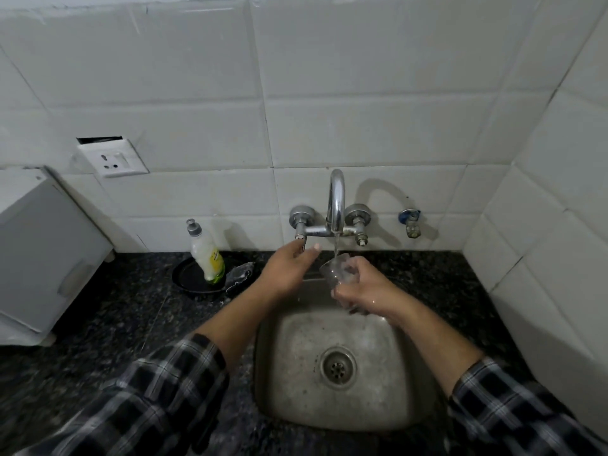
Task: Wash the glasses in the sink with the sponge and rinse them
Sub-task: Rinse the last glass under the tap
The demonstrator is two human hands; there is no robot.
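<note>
Clear glass tumbler (334, 273) under running chrome tap (336, 199), right hand (362, 291) fingers wrapped round it; left hand (288, 268) at tap knob (300, 237), fingers' grip unclear.

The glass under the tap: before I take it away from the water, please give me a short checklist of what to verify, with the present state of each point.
1. Water runs from the spout into the glass: ok.
2. Right hand holds the glass with its fingers curled round it: ok.
3. Glass free of foam: cannot tell, it is clear and blurred.
4. Left hand grips the left tap handle: cannot tell; it is at the handle.
5. Sponge out of the way, on the counter beside the soap bottle: ok.
</note>
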